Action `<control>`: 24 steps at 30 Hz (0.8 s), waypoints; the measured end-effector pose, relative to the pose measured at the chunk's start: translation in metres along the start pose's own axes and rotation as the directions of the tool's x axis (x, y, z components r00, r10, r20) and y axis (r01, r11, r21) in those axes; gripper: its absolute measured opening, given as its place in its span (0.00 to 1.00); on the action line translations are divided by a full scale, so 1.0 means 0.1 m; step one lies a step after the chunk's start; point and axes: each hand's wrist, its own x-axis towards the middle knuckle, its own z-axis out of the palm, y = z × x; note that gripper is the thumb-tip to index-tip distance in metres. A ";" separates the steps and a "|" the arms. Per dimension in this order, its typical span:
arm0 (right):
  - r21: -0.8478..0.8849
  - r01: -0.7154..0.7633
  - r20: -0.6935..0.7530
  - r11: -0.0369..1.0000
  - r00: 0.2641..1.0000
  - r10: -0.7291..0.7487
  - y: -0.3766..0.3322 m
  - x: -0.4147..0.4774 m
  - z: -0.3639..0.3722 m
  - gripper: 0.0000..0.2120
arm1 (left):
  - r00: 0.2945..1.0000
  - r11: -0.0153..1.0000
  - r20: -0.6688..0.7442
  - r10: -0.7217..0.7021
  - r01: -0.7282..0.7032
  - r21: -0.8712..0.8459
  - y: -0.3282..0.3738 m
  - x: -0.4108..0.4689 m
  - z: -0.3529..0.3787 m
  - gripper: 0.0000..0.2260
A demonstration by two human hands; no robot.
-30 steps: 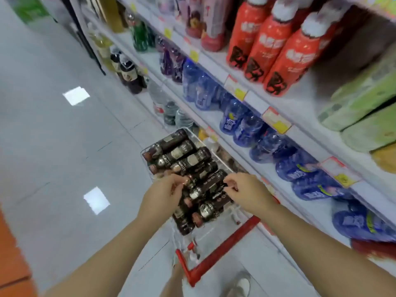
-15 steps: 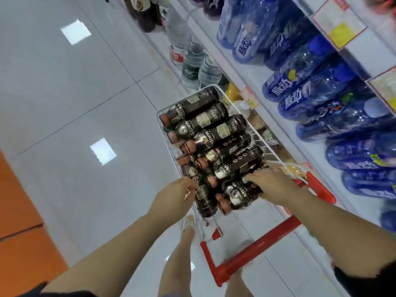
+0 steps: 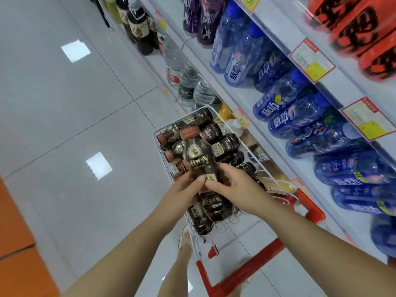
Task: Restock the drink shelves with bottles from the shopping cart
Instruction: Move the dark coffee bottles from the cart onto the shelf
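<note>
Underfoot, glossy grey floor tiles [image 3: 64, 129]; drink shelves [image 3: 236, 97] line the right

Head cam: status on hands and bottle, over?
Left hand, right hand both gripping dark brown bottle with copper cap. Held over red-handled wire shopping cart. Nothing blocking it.

Two hands [image 3: 182, 196], one cart [image 3: 246, 269], one held bottle [image 3: 197, 155], three clear water bottles [image 3: 188, 82].

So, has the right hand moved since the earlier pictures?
Yes. Against the cart, the right hand has shifted from the right side toward the middle, gripping a bottle.
</note>
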 end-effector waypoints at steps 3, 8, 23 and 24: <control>0.005 0.024 0.056 1.000 0.998 -0.024 -0.10 0.18 0.12 0.16 | 0.999 0.977 -0.047 0.019 -0.029 -0.213 0.04 0.00 -0.06 0.20; -0.179 0.023 0.066 0.984 0.998 -0.012 0.02 0.55 -0.05 0.22 | 0.980 0.972 -0.186 0.076 -0.114 -0.204 -0.02 0.04 -0.23 0.18; -0.978 0.166 0.139 0.123 0.969 -0.202 0.57 1.44 -0.35 0.24 | 0.940 0.978 -0.340 -0.015 -0.057 -0.201 -0.29 0.11 -0.50 0.22; -0.977 0.181 0.154 0.117 0.966 -0.206 0.56 1.44 -0.37 0.23 | 0.940 0.979 -0.341 -0.011 -0.059 -0.195 -0.28 0.11 -0.49 0.22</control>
